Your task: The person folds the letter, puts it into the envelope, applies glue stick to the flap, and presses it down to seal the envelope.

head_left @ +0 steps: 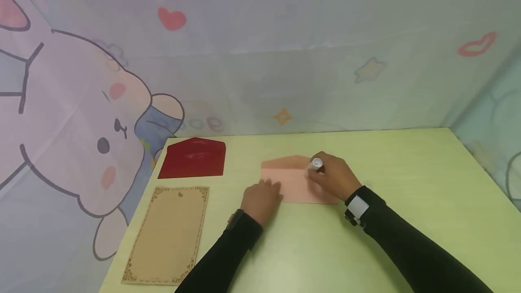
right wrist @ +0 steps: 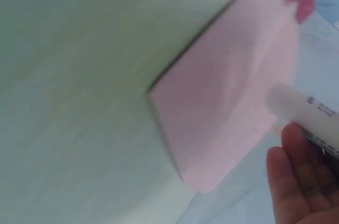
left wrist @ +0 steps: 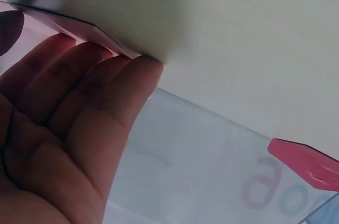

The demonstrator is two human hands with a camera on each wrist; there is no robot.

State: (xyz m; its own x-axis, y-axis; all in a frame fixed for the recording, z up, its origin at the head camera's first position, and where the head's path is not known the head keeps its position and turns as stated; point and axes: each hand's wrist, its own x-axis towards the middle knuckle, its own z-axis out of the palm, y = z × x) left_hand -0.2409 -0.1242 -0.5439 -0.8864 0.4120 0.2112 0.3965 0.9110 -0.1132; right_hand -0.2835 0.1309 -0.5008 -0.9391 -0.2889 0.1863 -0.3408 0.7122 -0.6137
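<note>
A pink envelope (head_left: 294, 185) lies on the table with its flap spread out toward the back. My right hand (head_left: 334, 176) grips a white glue stick (head_left: 315, 164) over the envelope's right part, near the flap fold. Small dark print shows on the glue stick (right wrist: 310, 112) in the right wrist view; whether its tip touches the paper I cannot tell. On the envelope's left edge rests my left hand (head_left: 261, 200), and the left wrist view shows its fingers (left wrist: 90, 97) fairly straight, fingertips against the pink paper (left wrist: 79, 27).
A red envelope (head_left: 193, 159), flap out, lies at the table's back left. Nearer along the left edge is a tan sheet of letter paper (head_left: 168, 234) with an ornate border. Behind the yellow-green table (head_left: 407, 171) hangs a printed cloth (head_left: 260, 80).
</note>
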